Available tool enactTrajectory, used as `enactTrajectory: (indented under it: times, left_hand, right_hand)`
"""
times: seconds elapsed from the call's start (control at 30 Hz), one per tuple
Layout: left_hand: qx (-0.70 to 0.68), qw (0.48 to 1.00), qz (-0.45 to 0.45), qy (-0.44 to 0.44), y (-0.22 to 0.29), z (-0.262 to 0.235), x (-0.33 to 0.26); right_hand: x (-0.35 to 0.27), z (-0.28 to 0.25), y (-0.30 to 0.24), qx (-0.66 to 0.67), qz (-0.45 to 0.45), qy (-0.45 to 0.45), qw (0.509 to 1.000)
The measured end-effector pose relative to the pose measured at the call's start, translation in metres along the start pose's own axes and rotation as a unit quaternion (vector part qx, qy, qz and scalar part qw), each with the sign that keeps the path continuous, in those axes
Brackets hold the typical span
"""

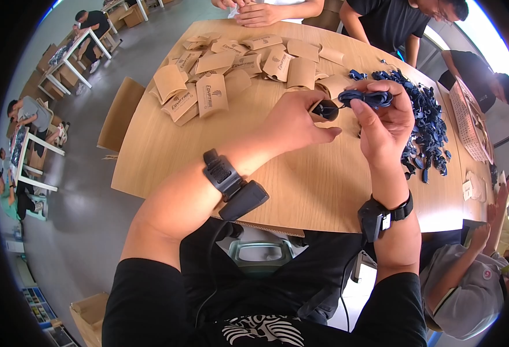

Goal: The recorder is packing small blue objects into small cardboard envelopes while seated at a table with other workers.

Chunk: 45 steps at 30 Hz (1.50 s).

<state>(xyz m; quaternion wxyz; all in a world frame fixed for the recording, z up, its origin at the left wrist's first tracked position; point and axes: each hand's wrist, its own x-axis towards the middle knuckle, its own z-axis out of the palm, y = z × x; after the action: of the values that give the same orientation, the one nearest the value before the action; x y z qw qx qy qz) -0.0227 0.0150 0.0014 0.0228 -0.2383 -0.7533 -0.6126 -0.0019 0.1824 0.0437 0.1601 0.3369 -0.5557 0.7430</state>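
My left hand grips a small brown cardboard pillow box, its open end turned toward me with a dark inside. In my right hand, a dark blue coiled cord bundle is pinched between thumb and fingers, just right of the box's opening. A thin dark strand seems to run between bundle and opening; whether it goes inside I cannot tell. Beyond my left hand lies a heap of printed brown pillow boxes. To the right of my right hand spreads a pile of similar dark blue bundles.
The wooden table has a curved edge in front of me. A pink plastic basket stands at the right. People sit or stand at the far side and right. A cardboard carton is at the table's left edge.
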Motion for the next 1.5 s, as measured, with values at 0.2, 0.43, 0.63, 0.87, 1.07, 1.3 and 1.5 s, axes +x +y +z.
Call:
enactTrajectory:
  times: [0.2, 0.43, 0.63, 0.87, 1.07, 1.3, 1.5]
  left_hand:
    - [0.019, 0.999, 0.000, -0.035, 0.012, -0.005, -0.003]
    - [-0.001, 0.996, -0.027, -0.084, 0.017, -0.006, -0.003]
    - [0.004, 0.998, 0.022, -0.057, 0.003, -0.007, -0.003]
    - [-0.002, 0.997, 0.061, 0.041, 0.000, 0.000, 0.001]
    - [0.068, 0.997, -0.006, 0.034, 0.004, -0.005, 0.000]
    - [0.094, 0.993, 0.044, 0.055, 0.004, -0.004, 0.001]
    - [0.102, 0.992, 0.041, 0.055, 0.009, -0.004, 0.001]
  right_hand:
    - [0.004, -0.005, 0.007, -0.035, -0.031, 0.093, 0.995]
    - [0.005, -0.007, 0.005, -0.030, -0.034, 0.086, 0.995]
    - [0.002, 0.002, 0.001, -0.118, -0.049, 0.076, 0.989]
    - [0.006, -0.003, 0.005, -0.346, -0.205, 0.057, 0.914]
    - [0.006, 0.000, 0.007, -0.388, -0.242, 0.033, 0.889]
    - [0.008, 0.003, 0.006, -0.434, -0.251, 0.007, 0.865]
    - [0.009, 0.005, 0.001, -0.450, -0.243, -0.010, 0.859]
